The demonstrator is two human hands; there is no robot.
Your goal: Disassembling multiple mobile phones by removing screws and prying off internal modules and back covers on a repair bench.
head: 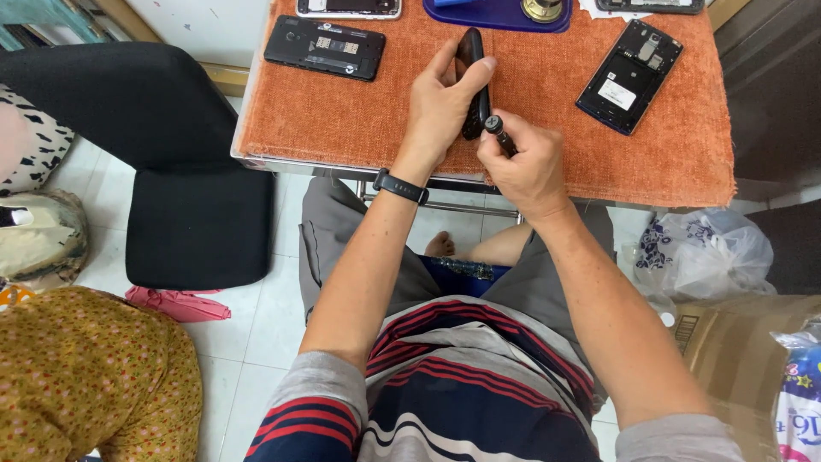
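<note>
Holding a black phone [472, 81] on edge above the orange-clothed bench [359, 120], left hand [440, 103] clenched around it, right hand [526, 167] grasping a dark screwdriver [501, 135].

Both bare forearms reach forward and converge, the left hand [440, 103] raised with fingers curled in a grip, the right hand [523, 162] fisted just beside it.

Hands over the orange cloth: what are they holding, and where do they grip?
The left hand holds a slim black phone on edge, thumb and fingers pinching its long sides. The right hand grips a black screwdriver around its handle.
</note>
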